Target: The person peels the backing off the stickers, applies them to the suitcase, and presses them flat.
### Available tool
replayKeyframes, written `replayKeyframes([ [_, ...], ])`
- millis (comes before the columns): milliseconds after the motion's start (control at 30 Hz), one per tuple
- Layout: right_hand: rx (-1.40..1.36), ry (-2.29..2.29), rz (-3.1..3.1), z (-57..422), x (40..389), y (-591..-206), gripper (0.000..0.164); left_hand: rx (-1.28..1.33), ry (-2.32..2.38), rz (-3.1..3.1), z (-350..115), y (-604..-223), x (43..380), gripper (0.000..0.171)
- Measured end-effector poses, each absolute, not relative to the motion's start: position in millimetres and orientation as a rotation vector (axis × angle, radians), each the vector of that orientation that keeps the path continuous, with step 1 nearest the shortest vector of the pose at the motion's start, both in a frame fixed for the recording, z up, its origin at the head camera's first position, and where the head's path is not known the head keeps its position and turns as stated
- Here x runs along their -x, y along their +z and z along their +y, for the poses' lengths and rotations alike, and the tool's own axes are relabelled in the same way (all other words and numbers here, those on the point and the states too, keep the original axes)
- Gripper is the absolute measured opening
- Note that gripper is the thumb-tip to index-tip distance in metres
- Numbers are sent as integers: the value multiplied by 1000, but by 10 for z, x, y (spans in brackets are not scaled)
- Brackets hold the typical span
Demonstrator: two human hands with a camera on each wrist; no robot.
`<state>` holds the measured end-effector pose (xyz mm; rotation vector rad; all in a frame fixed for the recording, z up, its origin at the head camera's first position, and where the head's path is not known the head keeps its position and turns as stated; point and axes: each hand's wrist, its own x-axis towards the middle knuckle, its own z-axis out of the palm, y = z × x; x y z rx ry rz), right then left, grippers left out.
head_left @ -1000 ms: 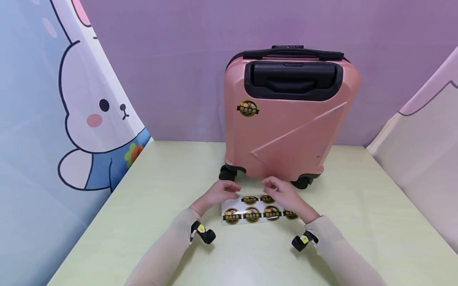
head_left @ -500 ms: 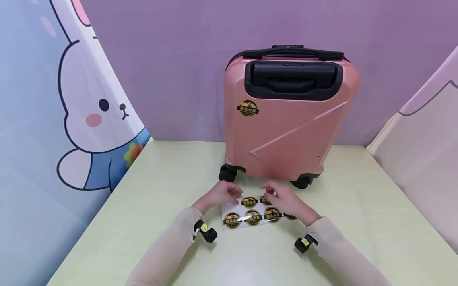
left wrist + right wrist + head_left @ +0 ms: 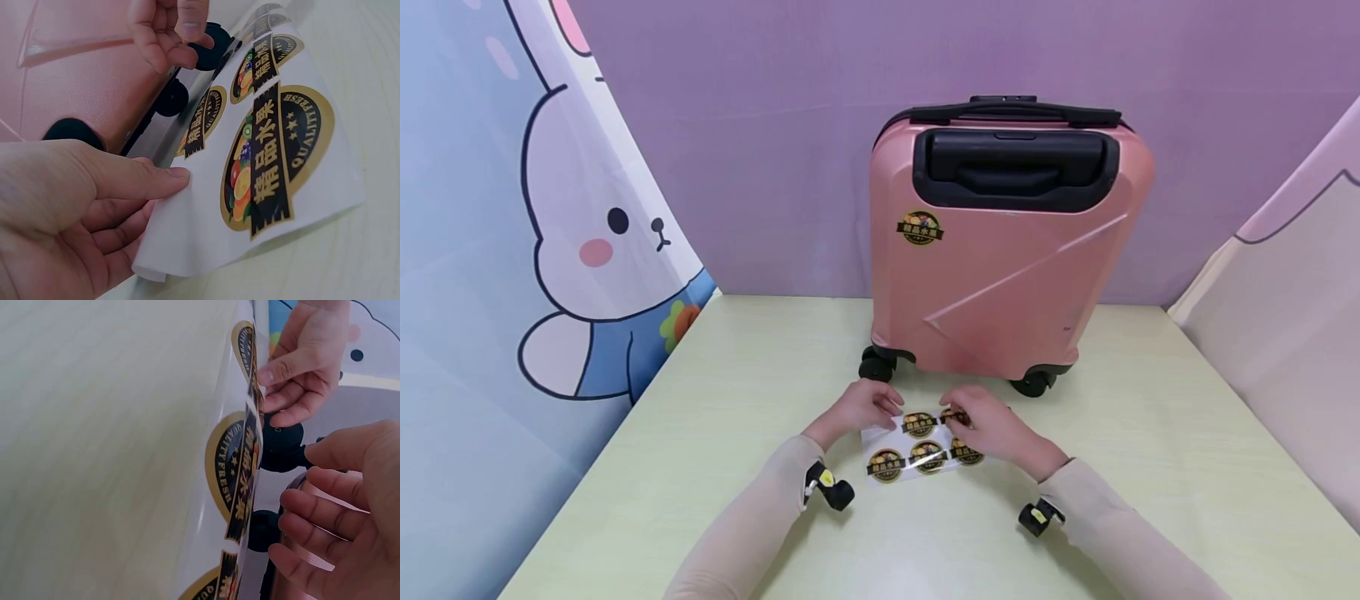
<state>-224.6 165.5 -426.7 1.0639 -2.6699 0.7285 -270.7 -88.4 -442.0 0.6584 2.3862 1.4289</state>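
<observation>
A white sheet of round black-and-gold fruit stickers [image 3: 206,219] is held up off the table at a tilt. My left hand [image 3: 865,406] pinches its upper left corner between thumb and fingers, beside a blank spot in the sticker rows. Near the sheet's far edge hovers my right hand [image 3: 996,427], fingers loosely bent; in the right wrist view nothing shows between them, and they look apart from the paper. Behind both hands stands a pink suitcase [image 3: 992,275], upright, with one matching sticker [image 3: 920,227] on its upper left face.
The suitcase rests on black wheels [image 3: 877,364] close behind the hands. Its black handle recess [image 3: 1015,167] faces me. A purple cloth backdrop [image 3: 760,150] rises behind the pale table [image 3: 760,350], and a rabbit-print cloth [image 3: 580,275] hangs at the left.
My right hand has shifted slightly left and down over the sheet, covering more stickers. The sheet has tilted and its near edge sits lower. My left hand keeps its hold.
</observation>
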Motion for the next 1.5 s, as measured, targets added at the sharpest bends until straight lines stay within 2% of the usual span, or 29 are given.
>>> replayKeyframes([
  [1033,-1091,299,-2436,1420,2130,-4221,29,-543,1619,2258,-876,-4276,2663,38],
  [1500,-1081,271,-2394,1359,2137,-4158,29,-642,1644,2224,-835,-4152,2591,35],
])
